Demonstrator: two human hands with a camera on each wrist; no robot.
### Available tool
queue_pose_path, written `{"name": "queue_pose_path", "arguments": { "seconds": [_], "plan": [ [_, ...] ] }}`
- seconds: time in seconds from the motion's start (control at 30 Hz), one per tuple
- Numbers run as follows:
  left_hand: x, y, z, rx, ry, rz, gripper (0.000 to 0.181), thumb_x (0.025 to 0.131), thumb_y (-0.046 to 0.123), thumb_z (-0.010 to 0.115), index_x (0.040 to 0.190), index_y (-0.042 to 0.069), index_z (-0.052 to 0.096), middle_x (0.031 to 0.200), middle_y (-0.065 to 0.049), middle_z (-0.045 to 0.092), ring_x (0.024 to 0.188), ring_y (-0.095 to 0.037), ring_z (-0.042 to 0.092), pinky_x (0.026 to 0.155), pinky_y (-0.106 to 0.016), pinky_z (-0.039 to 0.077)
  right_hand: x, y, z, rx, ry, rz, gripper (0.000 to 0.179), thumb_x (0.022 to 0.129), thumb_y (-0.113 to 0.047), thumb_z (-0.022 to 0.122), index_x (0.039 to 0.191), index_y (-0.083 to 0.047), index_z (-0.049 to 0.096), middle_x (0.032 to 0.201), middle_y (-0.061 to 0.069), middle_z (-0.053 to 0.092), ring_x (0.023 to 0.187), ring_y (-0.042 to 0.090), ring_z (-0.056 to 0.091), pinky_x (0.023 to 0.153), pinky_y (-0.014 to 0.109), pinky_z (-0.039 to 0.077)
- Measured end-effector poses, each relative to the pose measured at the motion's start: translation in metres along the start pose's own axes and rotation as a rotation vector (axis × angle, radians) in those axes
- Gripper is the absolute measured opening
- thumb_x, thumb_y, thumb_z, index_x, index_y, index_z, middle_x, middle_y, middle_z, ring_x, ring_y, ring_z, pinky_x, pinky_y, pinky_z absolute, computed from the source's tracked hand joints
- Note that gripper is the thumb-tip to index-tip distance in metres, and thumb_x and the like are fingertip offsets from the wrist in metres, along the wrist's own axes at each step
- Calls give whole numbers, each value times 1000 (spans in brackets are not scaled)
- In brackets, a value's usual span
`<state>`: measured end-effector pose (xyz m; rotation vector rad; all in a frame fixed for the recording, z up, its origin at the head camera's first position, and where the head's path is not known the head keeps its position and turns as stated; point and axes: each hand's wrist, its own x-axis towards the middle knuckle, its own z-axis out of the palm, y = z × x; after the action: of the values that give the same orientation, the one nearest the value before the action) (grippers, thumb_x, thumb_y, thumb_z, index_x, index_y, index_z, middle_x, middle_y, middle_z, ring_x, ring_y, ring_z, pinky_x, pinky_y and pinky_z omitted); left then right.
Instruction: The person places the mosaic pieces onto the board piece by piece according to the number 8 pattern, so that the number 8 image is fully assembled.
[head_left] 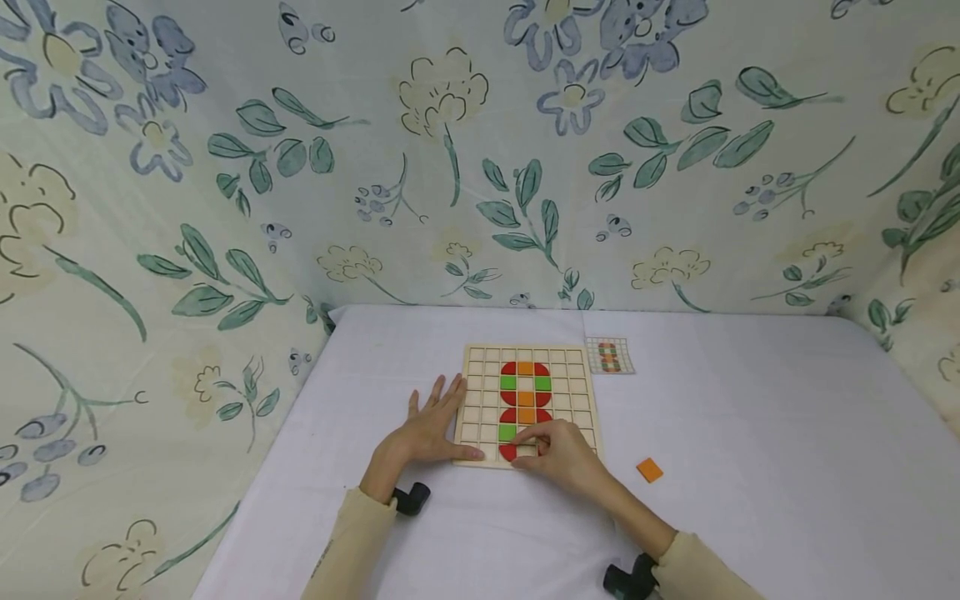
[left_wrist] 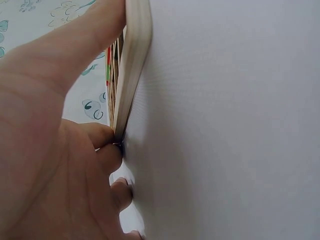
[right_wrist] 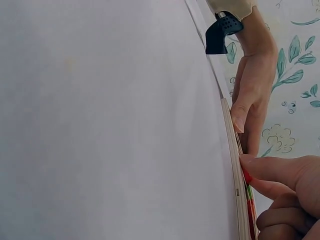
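A wooden grid board (head_left: 480, 358) lies on the white cloth, with red rounded-corner tiles, orange squares and green squares set in its middle columns. My left hand (head_left: 431, 433) rests at the board's left edge with fingers spread, the thumb lying over the near left corner. In the left wrist view, the thumb and fingers touch the board's side (left_wrist: 137, 55). Thumb and forefinger of my right hand (head_left: 566, 454) pinch a red rounded-corner tile (head_left: 507, 452) at a cell in the near row. This red tile (right_wrist: 247, 176) also shows between those fingertips in the right wrist view.
A small pattern card (head_left: 611, 356) with a matching grid lies past the board's far right corner. One loose orange square tile (head_left: 650, 470) sits on the cloth to the right of my right hand. Floral fabric (head_left: 450, 167) hangs behind the table.
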<state>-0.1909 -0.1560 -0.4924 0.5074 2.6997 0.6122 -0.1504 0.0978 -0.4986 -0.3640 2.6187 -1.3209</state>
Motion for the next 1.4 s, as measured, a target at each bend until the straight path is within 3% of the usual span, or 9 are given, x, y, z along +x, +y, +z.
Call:
{"name": "queue_pose_path", "arguments": {
  "seconds": [0.67, 0.9, 1.17, 1.4],
  "plan": [
    [0, 0, 0, -4, -2, 6, 125, 81, 61, 81, 168, 10, 8, 177, -8, 2, 164, -35, -6, 126, -70, -6, -3, 1, -5, 46, 28, 35, 18, 79, -15, 90, 95, -14, 82, 55, -4, 38, 51, 8, 33, 49, 19, 25],
    [-1, 0, 1, -9, -4, 1, 125, 81, 61, 81, 168, 10, 7, 177, -8, 1, 164, -34, -7, 126, -70, -7, -22, 15, -47, -11, 113, 97, 25, 80, -20, 90, 102, -14, 81, 57, -4, 35, 52, 8, 31, 48, 19, 23],
    [-1, 1, 1, -23, -4, 6, 124, 81, 60, 81, 167, 10, 8, 177, -8, 2, 164, -34, -7, 126, -70, -8, -69, 50, -105, -90, 196, 185, 39, 80, -28, 90, 114, -11, 79, 59, -8, 34, 53, 3, 31, 48, 20, 28],
    [-2, 2, 0, -23, 0, 3, 125, 81, 60, 82, 168, 11, 8, 177, -7, 2, 164, -34, -7, 126, -69, -8, -95, 76, -122, -104, 175, 331, 55, 75, -37, 92, 121, -11, 76, 64, -6, 33, 58, 5, 28, 50, 24, 27]
  ]
}}
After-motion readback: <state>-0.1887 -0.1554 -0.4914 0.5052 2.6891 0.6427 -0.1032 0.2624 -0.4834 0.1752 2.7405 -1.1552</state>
